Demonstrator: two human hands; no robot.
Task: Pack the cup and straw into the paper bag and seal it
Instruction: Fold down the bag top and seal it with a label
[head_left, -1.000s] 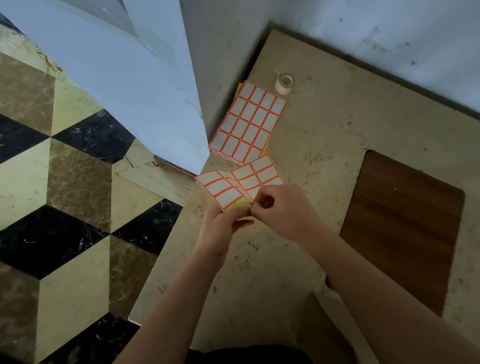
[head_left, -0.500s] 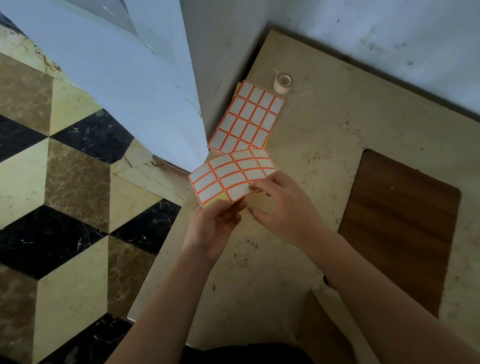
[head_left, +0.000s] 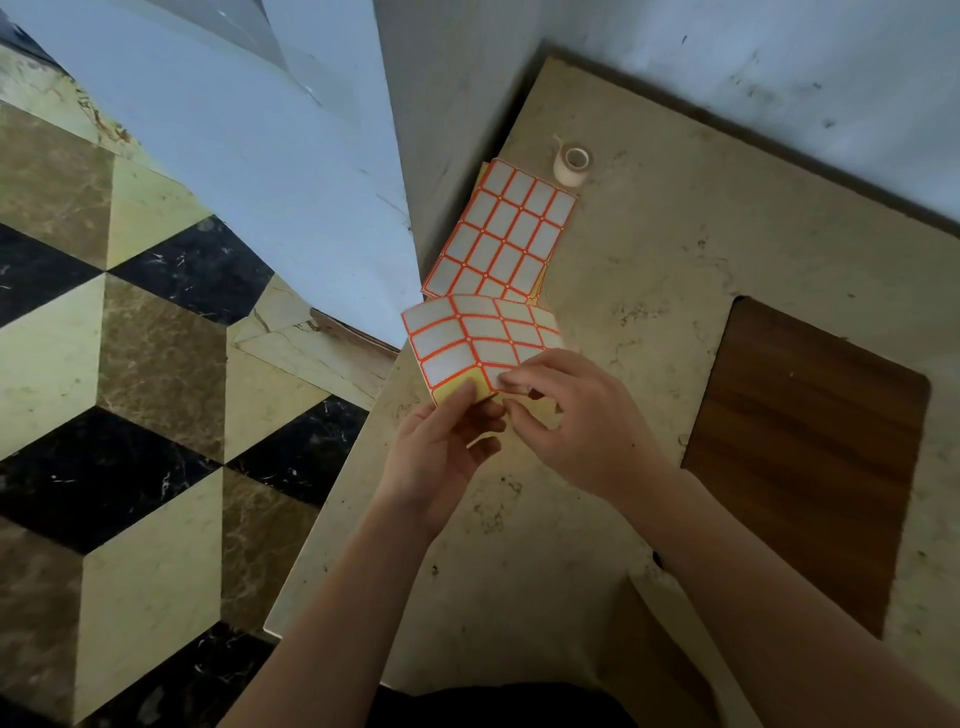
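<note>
A sheet of white labels with orange borders (head_left: 467, 338) is held up over the table's left edge. My left hand (head_left: 441, 447) grips its lower corner, thumb on the yellow backing where a label is gone. My right hand (head_left: 576, 421) pinches a label at the sheet's lower right edge with thumb and fingertips. No cup, straw or paper bag is in view.
A stack of the same label sheets (head_left: 509, 228) lies on the beige stone table (head_left: 649, 291) beside the wall. A small roll of tape (head_left: 571, 163) stands behind it. A brown wooden panel (head_left: 810, 447) is set into the table at right. Patterned floor lies left.
The label sheet has been flattened out and raised a little. My right hand's fingers have shifted to the sheet's lower right edge and now pinch a label there.
</note>
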